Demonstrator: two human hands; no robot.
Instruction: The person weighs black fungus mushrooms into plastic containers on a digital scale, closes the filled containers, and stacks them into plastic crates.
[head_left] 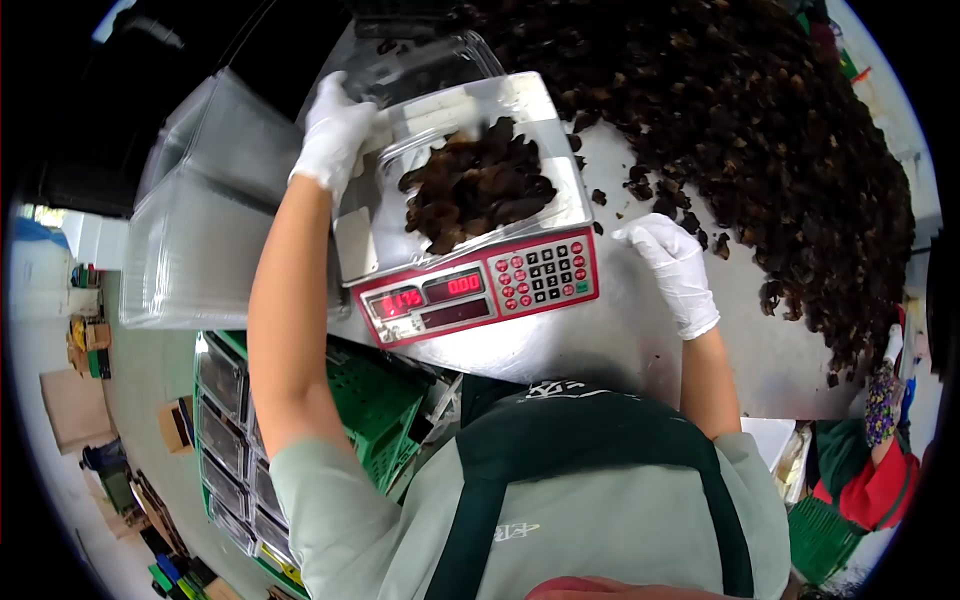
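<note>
A clear plastic tray (395, 195) heaped with dark brown, curled pieces (475, 185) rests on the plate of a red and white digital scale (545, 272) with lit red digits. My left hand (335, 130), in a white glove, is at the scale's upper left corner, beside the tray and a clear lid (425, 68); its fingers are bent, and what they hold, if anything, is hidden. To the right of the scale, my gloved right hand (668, 262) hovers over the metal table with its fingers curled together; nothing can be made out in them.
A large pile of dark pieces (740, 130) covers the table (620, 345) at the upper right. Stacked clear containers (200, 230) stand at the left. Below are a green crate (370, 400) and filled trays (222, 425). Another person (880, 470) is at the far right.
</note>
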